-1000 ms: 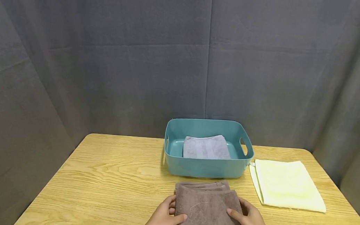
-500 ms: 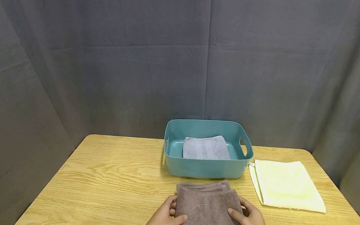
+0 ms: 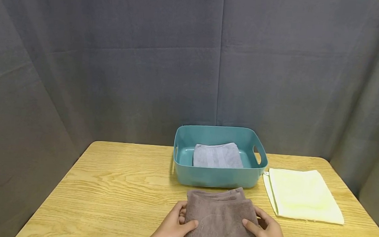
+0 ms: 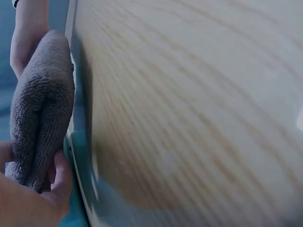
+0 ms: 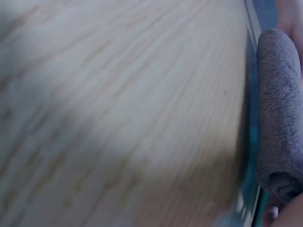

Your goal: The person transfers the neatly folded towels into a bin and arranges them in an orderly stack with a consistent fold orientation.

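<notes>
A folded brown towel (image 3: 219,225) lies between both hands at the near edge of the head view, a lighter loose thread across its top. My left hand (image 3: 171,225) grips its left side, thumb on top and fingers behind. On the opposite side my right hand (image 3: 266,232) pinches the towel in the same way. Seen end-on in the left wrist view, the towel (image 4: 45,99) is a thick, layered fold, held off the table surface. Its rounded edge shows in the right wrist view, with the right hand's fingers (image 5: 272,210) partly cut off at the bottom.
Just beyond the brown towel stands a teal basket (image 3: 218,178) with side handle holes. A folded pale grey towel (image 3: 218,156) lies inside it. To the right, a folded pale yellow towel (image 3: 306,196) rests on the wooden table (image 3: 115,194). Grey curtains (image 3: 146,75) hang behind.
Both hands and the brown towel have shifted slightly forward and to the right. The grip is unchanged; the basket and the other towels stay in place.
</notes>
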Demonstrator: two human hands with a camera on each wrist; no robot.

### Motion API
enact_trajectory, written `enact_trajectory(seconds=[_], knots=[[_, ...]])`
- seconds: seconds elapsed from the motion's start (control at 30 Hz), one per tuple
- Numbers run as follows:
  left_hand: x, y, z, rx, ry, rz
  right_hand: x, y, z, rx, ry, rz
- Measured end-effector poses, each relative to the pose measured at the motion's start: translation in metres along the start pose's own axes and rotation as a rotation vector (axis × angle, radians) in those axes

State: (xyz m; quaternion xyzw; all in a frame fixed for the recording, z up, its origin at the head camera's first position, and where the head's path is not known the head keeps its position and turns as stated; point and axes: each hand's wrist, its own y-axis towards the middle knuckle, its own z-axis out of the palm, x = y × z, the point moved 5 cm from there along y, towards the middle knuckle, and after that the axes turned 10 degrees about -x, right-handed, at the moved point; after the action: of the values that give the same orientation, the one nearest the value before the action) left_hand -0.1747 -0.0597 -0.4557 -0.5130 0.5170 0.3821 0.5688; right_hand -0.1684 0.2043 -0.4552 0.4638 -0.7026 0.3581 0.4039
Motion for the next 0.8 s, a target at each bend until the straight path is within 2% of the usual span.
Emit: enact_trajectory(seconds=[0.13,0.37,0.6,0.8], knots=[[-0.004,0.000,-0.001,-0.005,-0.007,0.014,0.005,-0.002,-0.004,0.000,0.045,0.019],[-0.011,-0.002,0.000,-0.028,0.006,0.080,0.016,-0.005,-0.016,-0.009,0.004,0.003],[-0.020,-0.004,-0.003,-0.095,0.030,0.141,0.026,-0.009,-0.024,-0.024,0.056,-0.004],[-0.033,-0.004,-0.004,-0.133,0.001,0.203,0.033,-0.012,-0.027,-0.024,0.085,-0.001]])
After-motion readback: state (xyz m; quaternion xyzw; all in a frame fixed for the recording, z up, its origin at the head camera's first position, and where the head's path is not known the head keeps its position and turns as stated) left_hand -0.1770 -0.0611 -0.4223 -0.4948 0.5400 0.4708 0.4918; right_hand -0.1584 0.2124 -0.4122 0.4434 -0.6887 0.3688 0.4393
